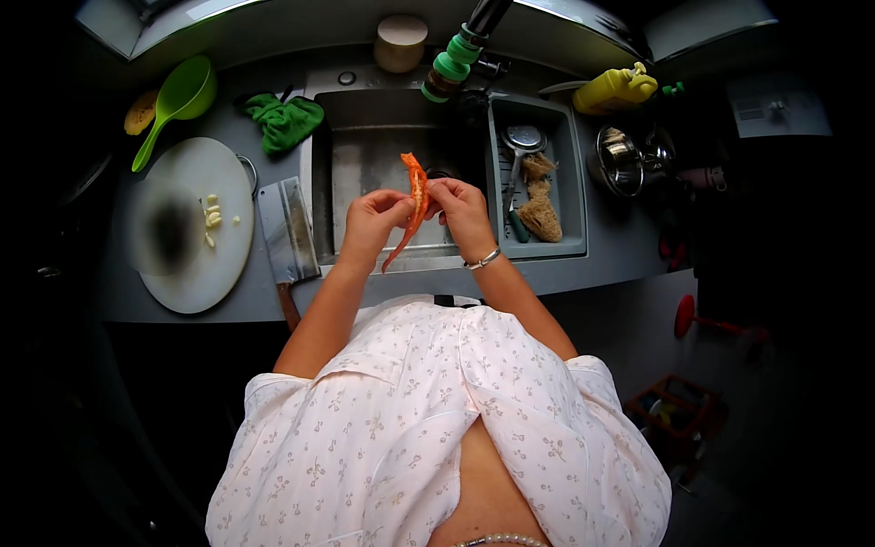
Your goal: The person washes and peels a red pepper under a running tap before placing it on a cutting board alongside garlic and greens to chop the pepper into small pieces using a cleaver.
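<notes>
A long red pepper (418, 202), split open with pale seeds and pith showing, is held over the front part of the metal sink (365, 150). My left hand (375, 219) pinches its left edge between thumb and fingers. On the other side, my right hand (462, 211), with a bracelet at the wrist, grips the pepper's right edge. The pepper's narrow tip hangs down below my fingers. Left of the sink, a cleaver (288, 230) lies on the counter beside a round white cutting board (228, 264), which bears several garlic cloves (212, 217).
A green colander (189, 89) and green cloth (287, 118) lie behind left. The faucet (453, 66) hangs over the sink's rear. Right are a grey basin (572, 182) with a brown scrubber (540, 211), a yellow bottle (615, 89) and metal bowls (620, 164).
</notes>
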`<state>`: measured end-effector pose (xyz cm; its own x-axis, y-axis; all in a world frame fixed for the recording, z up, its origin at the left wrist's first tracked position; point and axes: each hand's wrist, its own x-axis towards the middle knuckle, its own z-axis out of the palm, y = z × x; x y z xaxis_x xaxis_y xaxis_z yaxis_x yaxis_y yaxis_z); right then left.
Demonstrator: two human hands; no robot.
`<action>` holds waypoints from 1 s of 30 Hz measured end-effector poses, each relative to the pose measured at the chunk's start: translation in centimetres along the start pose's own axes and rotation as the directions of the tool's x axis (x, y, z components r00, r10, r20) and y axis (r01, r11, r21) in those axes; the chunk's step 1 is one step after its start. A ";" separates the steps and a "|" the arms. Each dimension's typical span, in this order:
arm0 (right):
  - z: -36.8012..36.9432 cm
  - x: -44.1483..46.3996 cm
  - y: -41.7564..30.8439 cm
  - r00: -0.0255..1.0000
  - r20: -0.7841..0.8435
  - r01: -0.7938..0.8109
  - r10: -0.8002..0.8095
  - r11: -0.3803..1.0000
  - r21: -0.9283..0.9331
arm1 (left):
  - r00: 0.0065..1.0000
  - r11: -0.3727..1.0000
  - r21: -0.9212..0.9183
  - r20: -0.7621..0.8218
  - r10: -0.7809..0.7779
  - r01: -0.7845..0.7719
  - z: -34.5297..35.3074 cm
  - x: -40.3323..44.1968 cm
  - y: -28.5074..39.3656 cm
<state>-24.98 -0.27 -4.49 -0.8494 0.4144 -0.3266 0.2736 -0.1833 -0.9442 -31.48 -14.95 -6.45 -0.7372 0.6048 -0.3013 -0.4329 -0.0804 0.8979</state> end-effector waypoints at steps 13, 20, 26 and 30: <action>0.3 -1.5 -0.3 0.990 0.063 0.136 -0.127 0.976 -0.170 | 0.997 0.960 -0.278 -0.060 -0.039 0.021 -0.3 1.7 0.8; 0.8 -1.2 -0.4 0.975 0.009 0.219 -0.222 0.953 -0.209 | 0.995 0.980 -0.195 -0.092 0.028 -0.046 0.0 1.6 0.9; 0.8 -0.4 -1.2 0.969 0.011 0.245 -0.246 0.961 -0.131 | 0.991 0.991 -0.078 -0.085 0.102 -0.109 0.4 1.3 1.2; 0.9 -0.5 -1.2 0.978 0.014 0.209 -0.209 0.971 -0.119 | 0.994 0.991 -0.116 -0.102 0.047 -0.059 0.2 1.1 1.3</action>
<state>-25.34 -1.06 -3.14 -0.8941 0.4310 -0.1214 0.1413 0.0144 -0.9899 -32.78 -14.25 -5.58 -0.8056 0.5168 -0.2897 -0.4461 -0.2074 0.8706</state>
